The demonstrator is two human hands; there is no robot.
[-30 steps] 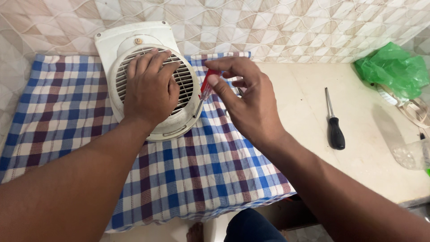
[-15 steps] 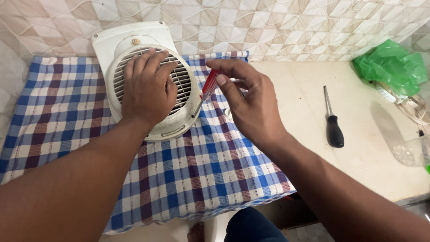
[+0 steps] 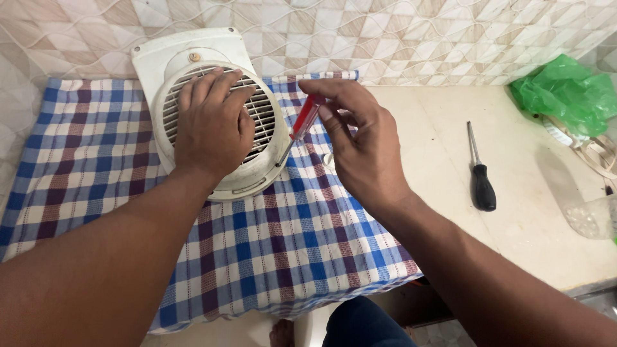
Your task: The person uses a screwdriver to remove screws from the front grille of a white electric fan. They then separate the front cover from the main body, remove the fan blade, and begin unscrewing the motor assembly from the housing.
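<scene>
My left hand [image 3: 212, 128] lies flat, fingers spread, on the round slatted grille of a white plastic exhaust fan [image 3: 193, 61], which rests on a blue-and-red checked cloth [image 3: 289, 238] at the far left of the counter. My right hand [image 3: 363, 151] pinches a small screwdriver with a clear red handle [image 3: 305, 119] between thumb and fingertips, its tip angled down to the right rim of the fan housing.

I judge the fan light, stiff and somewhat brittle at the thin slats, so the solid outer rim is the safer place to hold. The slim screwdriver looks smooth and easy to let slip.

To the right, well apart on the bare counter [image 3: 411, 109], lies a black-handled screwdriver [image 3: 481, 177]. Farther right sit a crumpled green plastic bag [image 3: 569, 93] and a clear bag [image 3: 594, 218]. Nothing stands between my hands and the fan.
</scene>
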